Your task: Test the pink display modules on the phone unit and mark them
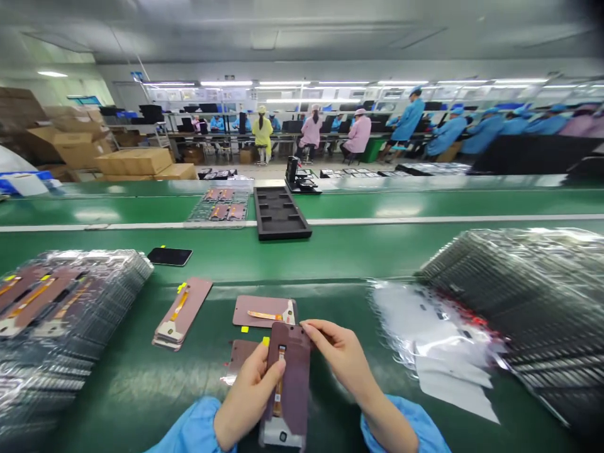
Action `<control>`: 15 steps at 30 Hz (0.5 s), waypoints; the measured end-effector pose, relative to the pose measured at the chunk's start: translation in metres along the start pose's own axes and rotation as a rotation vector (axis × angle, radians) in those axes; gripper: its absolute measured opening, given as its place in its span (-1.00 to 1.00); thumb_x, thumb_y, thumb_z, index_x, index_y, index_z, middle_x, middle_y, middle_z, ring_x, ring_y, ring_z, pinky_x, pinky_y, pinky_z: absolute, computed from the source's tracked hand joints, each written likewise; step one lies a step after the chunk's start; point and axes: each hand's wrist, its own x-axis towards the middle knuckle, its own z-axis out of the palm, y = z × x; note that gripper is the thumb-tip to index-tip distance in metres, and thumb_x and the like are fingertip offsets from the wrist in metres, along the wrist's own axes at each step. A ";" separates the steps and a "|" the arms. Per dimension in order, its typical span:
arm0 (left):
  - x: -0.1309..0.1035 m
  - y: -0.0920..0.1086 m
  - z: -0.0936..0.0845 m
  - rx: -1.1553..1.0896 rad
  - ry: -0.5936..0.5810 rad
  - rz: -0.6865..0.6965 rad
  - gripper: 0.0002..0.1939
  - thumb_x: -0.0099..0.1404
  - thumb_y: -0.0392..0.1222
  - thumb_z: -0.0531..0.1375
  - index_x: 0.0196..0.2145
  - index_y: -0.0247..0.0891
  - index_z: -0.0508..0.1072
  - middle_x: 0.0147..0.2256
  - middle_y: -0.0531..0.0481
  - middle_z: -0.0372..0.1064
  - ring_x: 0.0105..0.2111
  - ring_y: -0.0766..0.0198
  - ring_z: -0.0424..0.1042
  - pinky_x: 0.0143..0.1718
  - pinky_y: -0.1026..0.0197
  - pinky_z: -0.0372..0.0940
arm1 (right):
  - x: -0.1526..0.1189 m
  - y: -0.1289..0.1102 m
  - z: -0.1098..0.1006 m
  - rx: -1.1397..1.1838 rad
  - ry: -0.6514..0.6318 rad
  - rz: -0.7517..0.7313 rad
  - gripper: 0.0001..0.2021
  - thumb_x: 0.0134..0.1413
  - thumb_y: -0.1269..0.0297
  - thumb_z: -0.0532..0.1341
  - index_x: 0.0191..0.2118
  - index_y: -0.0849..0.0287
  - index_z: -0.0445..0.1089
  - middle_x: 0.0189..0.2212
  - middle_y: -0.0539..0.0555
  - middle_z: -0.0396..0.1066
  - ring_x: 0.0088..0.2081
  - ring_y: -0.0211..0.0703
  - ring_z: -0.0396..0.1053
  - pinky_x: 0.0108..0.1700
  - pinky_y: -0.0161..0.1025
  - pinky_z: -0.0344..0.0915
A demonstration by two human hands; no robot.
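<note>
My left hand [252, 387] grips a phone screen panel [295, 384] by its left side, thumb over the orange flex cable [278, 393]. The panel has a mauve back and a silver strip at its lower end. My right hand [337, 349] pinches the panel's top right corner between thumb and forefinger; whether a thin film is in the pinch I cannot tell. Just behind lies another phone screen panel [250, 305] with its cable across it. A mauve piece [243, 352] shows partly behind my left hand. Further left is a small stack of panels [193, 308].
Stacked clear trays [117, 302] with panels stand left; more stacked trays [533, 302] stand right, beside white film sheets [425, 327]. A black phone [170, 256], a black foam tray [283, 214] and a clear tray of panels [221, 204] lie farther back. Co-workers sit beyond.
</note>
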 end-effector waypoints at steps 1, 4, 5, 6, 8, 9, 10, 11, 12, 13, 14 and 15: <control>0.001 -0.002 -0.001 0.012 0.024 0.008 -0.52 0.19 0.16 0.26 -0.04 -0.18 0.45 -0.06 -0.12 0.48 -0.08 0.09 0.45 0.02 0.06 0.30 | -0.002 0.001 0.002 -0.102 0.043 -0.094 -0.76 0.18 0.11 0.23 -0.28 0.11 0.59 -0.26 0.16 0.57 -0.27 0.04 0.50 -0.19 -0.07 0.44; 0.004 -0.008 -0.007 0.041 0.099 0.036 -0.49 0.19 0.19 0.26 -0.04 -0.20 0.45 -0.07 -0.12 0.48 -0.07 0.07 0.44 0.00 0.08 0.31 | -0.012 -0.002 0.010 -0.325 0.083 -0.421 -0.81 0.20 0.34 0.18 -0.21 0.06 0.56 -0.03 0.19 0.48 -0.08 0.08 0.44 -0.02 0.04 0.37; 0.005 -0.009 -0.009 0.050 0.118 0.043 -0.50 0.19 0.19 0.25 -0.05 -0.20 0.45 -0.08 -0.12 0.49 -0.07 0.06 0.45 -0.02 0.08 0.32 | -0.016 -0.005 0.013 -0.332 0.035 -0.498 -0.80 0.19 0.39 0.17 -0.20 0.06 0.54 -0.01 0.19 0.46 -0.05 0.08 0.42 -0.01 0.04 0.36; 0.007 -0.010 -0.011 0.062 0.132 0.045 -0.50 0.20 0.18 0.24 -0.05 -0.21 0.45 -0.09 -0.11 0.49 -0.07 0.05 0.45 -0.04 0.09 0.33 | -0.020 -0.008 0.015 -0.307 -0.029 -0.542 -0.80 0.19 0.42 0.16 -0.22 0.06 0.53 -0.01 0.17 0.46 -0.03 0.06 0.40 -0.01 0.02 0.36; 0.008 -0.010 -0.014 0.084 0.140 0.041 -0.51 0.20 0.17 0.24 -0.05 -0.21 0.45 -0.09 -0.11 0.49 -0.06 0.05 0.44 -0.04 0.08 0.33 | -0.024 -0.014 0.016 -0.203 -0.117 -0.529 -0.83 0.20 0.42 0.15 -0.29 0.07 0.48 -0.05 0.15 0.46 -0.03 0.02 0.39 -0.02 -0.03 0.35; 0.008 -0.010 -0.013 0.089 0.127 0.033 -0.51 0.20 0.16 0.25 -0.05 -0.21 0.44 -0.09 -0.11 0.49 -0.06 0.04 0.44 -0.02 0.07 0.32 | -0.024 -0.015 0.015 -0.149 -0.117 -0.475 -0.84 0.22 0.40 0.15 -0.32 0.08 0.45 -0.07 0.15 0.46 -0.04 0.00 0.39 -0.01 -0.06 0.35; 0.007 -0.009 -0.012 0.088 0.103 0.024 -0.51 0.20 0.16 0.25 -0.04 -0.22 0.45 -0.08 -0.12 0.49 -0.05 0.05 0.44 0.01 0.06 0.30 | -0.023 -0.016 0.014 -0.101 -0.093 -0.400 -0.85 0.24 0.37 0.14 -0.34 0.09 0.44 -0.08 0.16 0.45 -0.03 -0.01 0.38 0.00 -0.08 0.33; 0.006 -0.009 -0.010 0.080 0.066 0.013 -0.51 0.20 0.15 0.25 -0.04 -0.22 0.45 -0.07 -0.12 0.48 -0.04 0.05 0.43 0.04 0.05 0.29 | -0.021 -0.015 0.012 -0.063 -0.066 -0.319 -0.85 0.25 0.34 0.14 -0.35 0.10 0.42 -0.08 0.16 0.44 -0.02 -0.02 0.38 0.01 -0.10 0.32; 0.005 -0.008 -0.008 0.068 0.021 -0.001 -0.51 0.20 0.14 0.26 -0.02 -0.21 0.45 -0.04 -0.13 0.47 -0.03 0.05 0.42 0.07 0.04 0.27 | -0.018 -0.014 0.011 -0.037 -0.048 -0.247 -0.85 0.25 0.30 0.16 -0.35 0.10 0.41 -0.07 0.16 0.42 -0.01 -0.02 0.38 0.03 -0.11 0.30; 0.003 -0.007 -0.005 0.054 -0.026 -0.014 -0.52 0.21 0.12 0.25 -0.01 -0.21 0.44 -0.02 -0.13 0.46 -0.01 0.05 0.41 0.10 0.04 0.25 | -0.015 -0.011 0.010 -0.023 -0.039 -0.190 -0.86 0.24 0.28 0.17 -0.36 0.11 0.40 -0.06 0.16 0.41 0.00 -0.02 0.37 0.05 -0.11 0.28; 0.001 -0.007 -0.003 0.044 -0.069 -0.027 -0.52 0.23 0.11 0.25 0.01 -0.20 0.44 0.01 -0.13 0.44 0.02 0.05 0.39 0.12 0.03 0.23 | -0.012 -0.007 0.010 -0.021 -0.036 -0.151 -0.86 0.22 0.26 0.19 -0.38 0.12 0.39 -0.05 0.16 0.40 0.01 -0.02 0.37 0.06 -0.11 0.27; -0.001 -0.006 -0.001 0.038 -0.101 -0.036 -0.53 0.24 0.09 0.25 0.02 -0.19 0.44 0.04 -0.12 0.43 0.03 0.05 0.38 0.14 0.02 0.21 | -0.009 -0.004 0.010 -0.028 -0.036 -0.131 -0.85 0.20 0.25 0.21 -0.39 0.13 0.39 -0.05 0.16 0.40 0.01 -0.01 0.37 0.05 -0.12 0.27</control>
